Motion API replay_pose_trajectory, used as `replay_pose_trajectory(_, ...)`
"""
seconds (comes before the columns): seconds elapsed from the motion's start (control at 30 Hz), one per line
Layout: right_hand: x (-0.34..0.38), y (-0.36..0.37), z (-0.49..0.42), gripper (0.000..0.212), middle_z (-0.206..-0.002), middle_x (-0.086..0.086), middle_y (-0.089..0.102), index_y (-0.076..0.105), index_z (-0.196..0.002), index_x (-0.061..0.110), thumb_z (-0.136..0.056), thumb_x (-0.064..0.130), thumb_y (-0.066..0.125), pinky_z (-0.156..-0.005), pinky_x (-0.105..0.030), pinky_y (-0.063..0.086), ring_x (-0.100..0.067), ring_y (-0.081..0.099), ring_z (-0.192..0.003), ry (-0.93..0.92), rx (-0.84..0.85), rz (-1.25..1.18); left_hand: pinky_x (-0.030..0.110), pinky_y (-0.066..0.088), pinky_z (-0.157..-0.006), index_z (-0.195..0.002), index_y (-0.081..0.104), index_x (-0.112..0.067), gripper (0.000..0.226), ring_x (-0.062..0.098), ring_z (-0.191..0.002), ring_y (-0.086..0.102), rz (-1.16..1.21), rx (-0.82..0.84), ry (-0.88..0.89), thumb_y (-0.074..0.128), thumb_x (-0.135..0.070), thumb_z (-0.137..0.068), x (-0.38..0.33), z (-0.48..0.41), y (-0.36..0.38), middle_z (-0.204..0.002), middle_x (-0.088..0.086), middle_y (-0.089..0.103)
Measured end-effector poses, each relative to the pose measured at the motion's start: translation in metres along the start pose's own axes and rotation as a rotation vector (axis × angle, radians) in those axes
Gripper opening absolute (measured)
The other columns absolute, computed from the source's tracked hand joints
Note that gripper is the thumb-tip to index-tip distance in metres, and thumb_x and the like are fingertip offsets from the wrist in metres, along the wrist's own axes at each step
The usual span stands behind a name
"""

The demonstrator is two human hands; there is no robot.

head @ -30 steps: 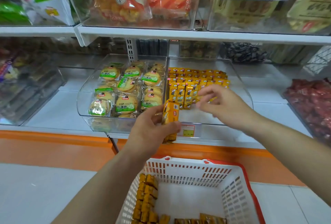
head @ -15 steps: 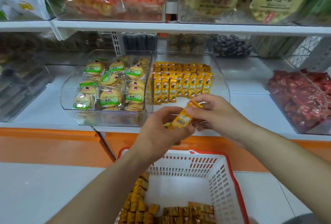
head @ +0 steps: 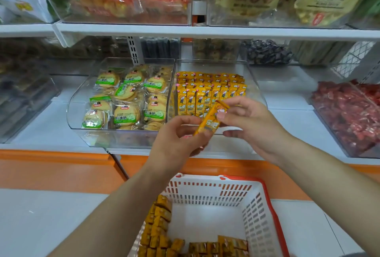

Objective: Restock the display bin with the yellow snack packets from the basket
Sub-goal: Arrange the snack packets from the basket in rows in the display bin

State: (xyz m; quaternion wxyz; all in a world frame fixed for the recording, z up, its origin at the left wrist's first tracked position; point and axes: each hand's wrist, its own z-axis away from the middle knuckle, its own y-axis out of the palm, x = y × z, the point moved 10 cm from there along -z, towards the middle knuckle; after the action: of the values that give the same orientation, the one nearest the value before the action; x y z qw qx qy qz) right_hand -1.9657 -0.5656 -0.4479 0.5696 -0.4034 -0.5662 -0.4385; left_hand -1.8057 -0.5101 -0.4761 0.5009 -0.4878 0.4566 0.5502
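Right now the left hand (head: pixel 178 139) curls its fingers round the lower end of one yellow snack packet (head: pixel 211 122), while the right hand (head: pixel 253 125) pinches the upper end between thumb and fingertips. The packet hangs tilted in the air over the near lip of the display bin (head: pixel 258 90). This shared hold looks like the weak spot: if one hand lets go before the other grips firmly, the slick wrapper could slip and drop onto the shelf edge or down into the basket (head: pixel 242 179) below. Further out, the standing rows (head: pixel 207 92) fill the far part of the bin and lean on one another, so a careless push with the new packet may topple them. Drifting left would land it among the green-labelled biscuits (head: pixel 125 96) in the neighbouring bin. Many more packets (head: pixel 162 221) wait in the basket.
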Motion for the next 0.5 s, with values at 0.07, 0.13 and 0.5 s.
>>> replay_pose_trajectory(0.07,0.014,-0.008,-0.017,0.024,-0.083,0.009,0.071,0.066,-0.099,0.025,-0.084,0.012,0.078,-0.065,-0.029,0.059,-0.014,0.070,-0.075,-0.095,-0.057,0.075,0.020,0.059,-0.070,-0.107,0.067,-0.023,0.025,0.009,-0.088,0.075,-0.168,-0.082,0.087,0.080,-0.019,-0.086,-0.013,-0.009,-0.017,-0.100,-0.003,0.077)
replay_pose_trajectory(0.13,0.021,-0.019,-0.040,0.026,-0.090,0.005,0.070,0.065,-0.093,0.029,-0.084,0.008,0.078,-0.064,-0.030,0.059,-0.014,0.068,-0.074,-0.163,-0.133,0.212,0.027,0.060,-0.077,-0.113,0.064,-0.027,0.028,0.008,-0.095,0.070,-0.461,-0.211,0.183,0.078,-0.028,-0.089,-0.025,-0.016,-0.040,-0.106,-0.013,0.072)
replay_pose_trajectory(0.5,-0.026,-0.020,-0.156,0.023,-0.081,0.000,0.065,0.072,-0.099,0.021,-0.080,0.009,0.078,-0.070,-0.025,0.045,-0.020,0.063,-0.079,-0.258,-0.267,0.950,0.045,0.050,-0.095,-0.128,0.052,-0.026,0.064,0.021,-0.105,0.064,-0.980,-0.272,0.052,0.076,-0.058,-0.078,0.002,-0.038,-0.061,-0.117,-0.008,0.067)
